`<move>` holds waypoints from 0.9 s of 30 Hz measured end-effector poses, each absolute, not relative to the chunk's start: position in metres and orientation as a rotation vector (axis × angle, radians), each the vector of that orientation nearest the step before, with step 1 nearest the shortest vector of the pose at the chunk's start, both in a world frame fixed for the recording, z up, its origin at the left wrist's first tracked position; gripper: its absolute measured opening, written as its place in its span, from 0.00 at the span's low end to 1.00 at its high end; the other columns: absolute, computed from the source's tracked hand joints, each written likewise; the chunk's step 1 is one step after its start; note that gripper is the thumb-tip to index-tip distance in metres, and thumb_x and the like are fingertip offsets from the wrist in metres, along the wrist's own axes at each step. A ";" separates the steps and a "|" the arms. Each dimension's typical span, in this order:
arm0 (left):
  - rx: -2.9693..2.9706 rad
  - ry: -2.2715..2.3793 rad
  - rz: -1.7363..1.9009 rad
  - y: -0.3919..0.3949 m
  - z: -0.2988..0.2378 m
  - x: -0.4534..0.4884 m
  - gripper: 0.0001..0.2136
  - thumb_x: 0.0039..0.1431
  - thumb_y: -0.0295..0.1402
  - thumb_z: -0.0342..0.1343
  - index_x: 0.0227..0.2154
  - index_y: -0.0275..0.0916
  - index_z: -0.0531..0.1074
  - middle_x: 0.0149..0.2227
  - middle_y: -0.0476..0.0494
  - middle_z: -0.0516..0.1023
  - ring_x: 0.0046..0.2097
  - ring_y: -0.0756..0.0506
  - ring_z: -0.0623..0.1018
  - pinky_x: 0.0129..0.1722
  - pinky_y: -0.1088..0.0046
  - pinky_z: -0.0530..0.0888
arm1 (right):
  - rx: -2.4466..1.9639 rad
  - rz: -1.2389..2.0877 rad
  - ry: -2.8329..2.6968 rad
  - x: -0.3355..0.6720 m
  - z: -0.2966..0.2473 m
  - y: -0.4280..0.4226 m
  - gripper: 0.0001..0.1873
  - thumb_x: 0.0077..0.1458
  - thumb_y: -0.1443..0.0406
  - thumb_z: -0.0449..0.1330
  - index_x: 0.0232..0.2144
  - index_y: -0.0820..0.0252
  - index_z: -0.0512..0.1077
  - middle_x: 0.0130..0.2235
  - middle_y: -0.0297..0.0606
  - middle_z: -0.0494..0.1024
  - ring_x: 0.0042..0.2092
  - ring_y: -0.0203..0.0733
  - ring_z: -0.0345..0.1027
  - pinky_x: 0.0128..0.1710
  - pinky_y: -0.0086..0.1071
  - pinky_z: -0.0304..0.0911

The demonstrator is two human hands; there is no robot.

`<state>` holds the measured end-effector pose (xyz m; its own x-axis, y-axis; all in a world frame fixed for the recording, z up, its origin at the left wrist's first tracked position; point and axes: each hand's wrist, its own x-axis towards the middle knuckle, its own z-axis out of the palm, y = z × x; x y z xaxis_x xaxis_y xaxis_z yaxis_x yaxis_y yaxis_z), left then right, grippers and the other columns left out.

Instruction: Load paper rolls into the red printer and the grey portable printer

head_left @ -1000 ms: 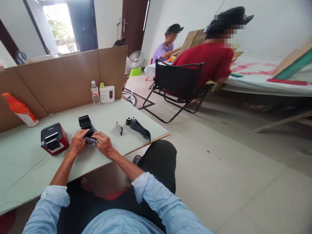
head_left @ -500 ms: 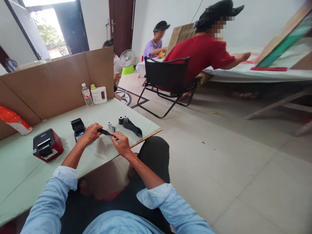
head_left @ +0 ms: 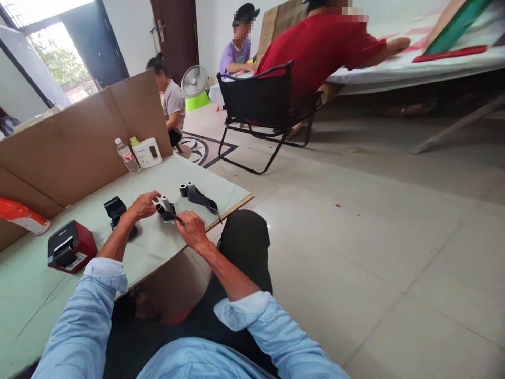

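My right hand (head_left: pixel 192 230) pinches the loose end of a dark strip (head_left: pixel 170 216) over the table edge. The strip runs left to a small black roll (head_left: pixel 160 208). Beside that roll is my left hand (head_left: pixel 145 205), its fingers apart; whether a fingertip touches the roll I cannot tell. A small white roll (head_left: pixel 164 201) stands just behind. Further right, another black roll (head_left: pixel 183 190) and a grey-white roll (head_left: pixel 191 187) stand together, with a dark unrolled strip (head_left: pixel 203 200) trailing to the table edge. Left of my hand sits a small black device (head_left: pixel 114 208) with its lid raised.
A red and black label printer (head_left: pixel 71 246) stands on the pale table (head_left: pixel 23 295). Behind are an orange bottle (head_left: pixel 21 215), a water bottle (head_left: pixel 127 156), a white jug (head_left: pixel 147 153) and a cardboard screen (head_left: pixel 79 142). Several people sit beyond, one on a black folding chair (head_left: pixel 256 100).
My left hand has let go of the dark roll and spread its fingers. The roll now lies lower, near the white roll. My right hand keeps the strip's end. The view has shifted slightly.
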<state>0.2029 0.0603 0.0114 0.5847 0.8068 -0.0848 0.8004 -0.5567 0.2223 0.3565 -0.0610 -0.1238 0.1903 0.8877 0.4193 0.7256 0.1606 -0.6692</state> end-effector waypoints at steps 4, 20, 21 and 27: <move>2.681 1.378 0.018 0.065 0.020 0.223 0.32 0.54 0.21 0.54 0.64 0.43 0.75 0.58 0.39 0.81 0.49 0.42 0.82 0.56 0.65 0.78 | -1.665 0.262 -1.590 0.356 -0.116 -0.063 0.09 0.67 0.68 0.60 0.40 0.56 0.82 0.41 0.41 0.82 0.45 0.46 0.73 0.44 0.35 0.61; 2.758 1.482 0.191 0.077 0.007 0.231 0.23 0.56 0.20 0.55 0.51 0.41 0.85 0.50 0.36 0.87 0.52 0.38 0.83 0.55 0.65 0.76 | -1.691 0.306 -1.546 0.352 -0.102 -0.051 0.20 0.60 0.55 0.72 0.50 0.55 0.79 0.50 0.45 0.83 0.53 0.52 0.75 0.48 0.37 0.66; 2.743 1.493 0.285 0.076 0.011 0.226 0.22 0.57 0.21 0.55 0.51 0.42 0.85 0.50 0.37 0.87 0.53 0.38 0.83 0.56 0.65 0.76 | -1.683 0.296 -1.556 0.350 -0.100 -0.049 0.22 0.59 0.54 0.73 0.52 0.56 0.79 0.52 0.46 0.82 0.54 0.53 0.75 0.49 0.38 0.67; 2.587 1.486 0.637 0.055 0.040 0.195 0.18 0.59 0.25 0.57 0.48 0.40 0.85 0.46 0.39 0.88 0.48 0.40 0.83 0.55 0.65 0.76 | -1.760 0.323 -1.608 0.337 -0.090 -0.034 0.19 0.62 0.55 0.71 0.52 0.55 0.78 0.52 0.46 0.82 0.54 0.53 0.75 0.48 0.38 0.66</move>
